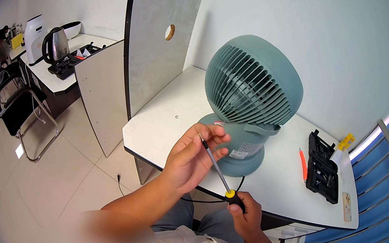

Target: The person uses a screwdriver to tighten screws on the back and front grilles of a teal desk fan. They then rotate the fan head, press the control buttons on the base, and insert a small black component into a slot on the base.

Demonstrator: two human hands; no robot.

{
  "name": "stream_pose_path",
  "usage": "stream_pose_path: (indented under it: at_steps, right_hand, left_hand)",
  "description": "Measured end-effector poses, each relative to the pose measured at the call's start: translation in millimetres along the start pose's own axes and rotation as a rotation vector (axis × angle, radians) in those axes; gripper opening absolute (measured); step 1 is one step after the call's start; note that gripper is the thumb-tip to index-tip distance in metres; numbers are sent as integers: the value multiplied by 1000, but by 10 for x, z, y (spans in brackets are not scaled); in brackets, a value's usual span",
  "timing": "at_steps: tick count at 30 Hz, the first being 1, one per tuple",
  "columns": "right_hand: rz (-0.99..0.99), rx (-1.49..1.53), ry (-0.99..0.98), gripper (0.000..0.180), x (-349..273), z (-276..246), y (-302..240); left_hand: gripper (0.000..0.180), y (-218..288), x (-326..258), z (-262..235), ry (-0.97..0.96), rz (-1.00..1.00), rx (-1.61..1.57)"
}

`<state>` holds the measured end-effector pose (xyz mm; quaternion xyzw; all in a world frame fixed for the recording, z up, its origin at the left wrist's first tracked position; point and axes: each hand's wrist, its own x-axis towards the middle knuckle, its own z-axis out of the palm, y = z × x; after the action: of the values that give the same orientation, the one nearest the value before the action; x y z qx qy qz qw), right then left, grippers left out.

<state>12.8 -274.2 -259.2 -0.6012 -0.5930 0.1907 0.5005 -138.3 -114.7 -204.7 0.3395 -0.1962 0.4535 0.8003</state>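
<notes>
My right hand grips the black and yellow handle of a screwdriver, its metal shaft pointing up and to the left. My left hand pinches the shaft's tip between thumb and fingers. Just behind the hands a teal round desk fan stands on a white table, its grille facing left. A black cable runs from the fan's base off the table's front edge.
An open black tool case and an orange tool lie right of the fan. A grey divider panel with a hole stands at the table's left end. Farther left are a desk with a kettle and black chairs.
</notes>
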Motion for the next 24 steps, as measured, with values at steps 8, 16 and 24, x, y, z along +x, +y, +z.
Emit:
stream_pose_path:
  at_steps: [8, 16, 24]
  right_hand:
    - [-56, 6, 10, 30, -19, 7, 51]
    - [13, 40, 14, 30, -43, -19, 59]
    - [15, 50, -4, 26, -63, -20, 112]
  left_hand:
    - [14, -68, -1, 47, 51, -25, -41]
    - [13, -127, -29, 98, 140, -76, -172]
    - [12, -137, -30, 103, 209, -44, -82]
